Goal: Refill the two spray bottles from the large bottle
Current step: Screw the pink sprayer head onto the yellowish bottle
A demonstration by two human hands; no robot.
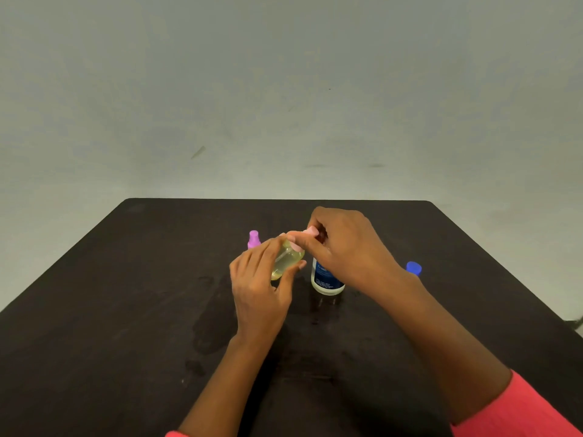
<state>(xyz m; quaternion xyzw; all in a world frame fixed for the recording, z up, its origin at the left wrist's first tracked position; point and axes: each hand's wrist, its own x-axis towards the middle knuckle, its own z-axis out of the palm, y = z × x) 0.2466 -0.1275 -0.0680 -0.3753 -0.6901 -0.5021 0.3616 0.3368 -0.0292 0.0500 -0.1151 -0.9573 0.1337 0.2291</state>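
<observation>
The left hand curls its fingers and thumb round a small spray bottle of pale yellow liquid, holding it tilted above the dark table. The right hand reaches over from the right, its fingertips pinching the pink spray top at the bottle's neck; the other fingers are bent in. Just behind and below that hand the large bottle with a blue label stands upright. A blue cap lies well to its right. The second spray bottle, purple-topped, stands just beyond the left hand.
</observation>
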